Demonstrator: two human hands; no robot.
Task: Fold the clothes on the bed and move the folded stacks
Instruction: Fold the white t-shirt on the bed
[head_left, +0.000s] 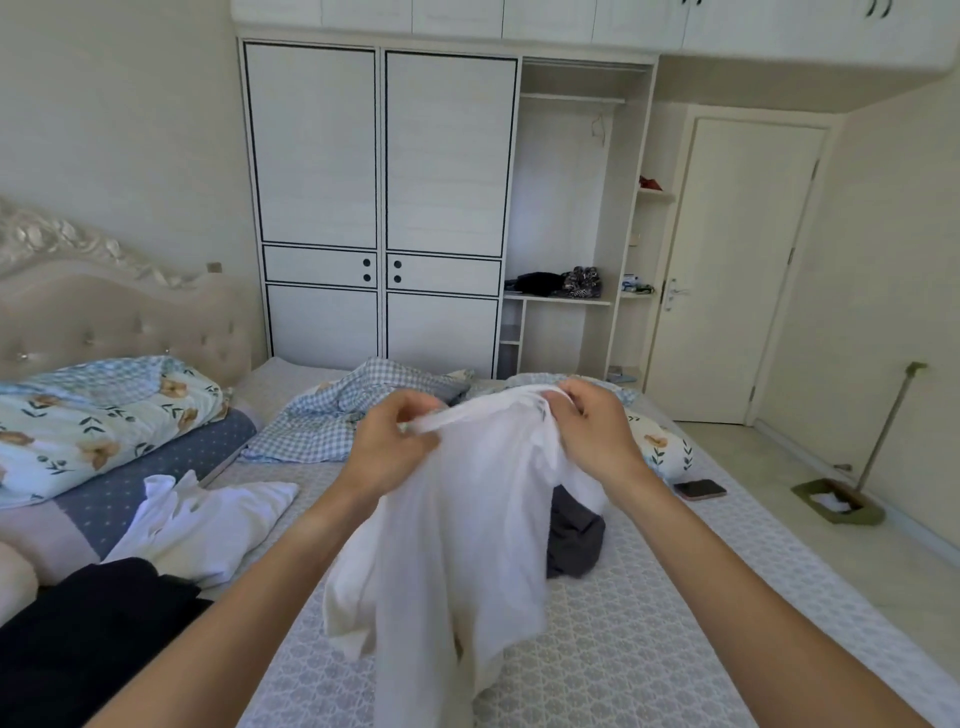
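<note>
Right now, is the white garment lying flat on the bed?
No, both the left hand and right hand hold the white garment up.

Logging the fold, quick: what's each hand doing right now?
Left hand: pinching the white garment at its top edge.
Right hand: gripping the same garment's top edge.

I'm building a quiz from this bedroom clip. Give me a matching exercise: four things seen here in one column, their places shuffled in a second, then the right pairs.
Things:
1. white shirt
2. phone
3. dustpan
4. black garment

Places:
A. on the floor, right of the bed
B. held up in both hands
C. on the bed's near left corner
D. near the bed's right edge

Pairs: 1-B, 2-D, 3-A, 4-C
</note>
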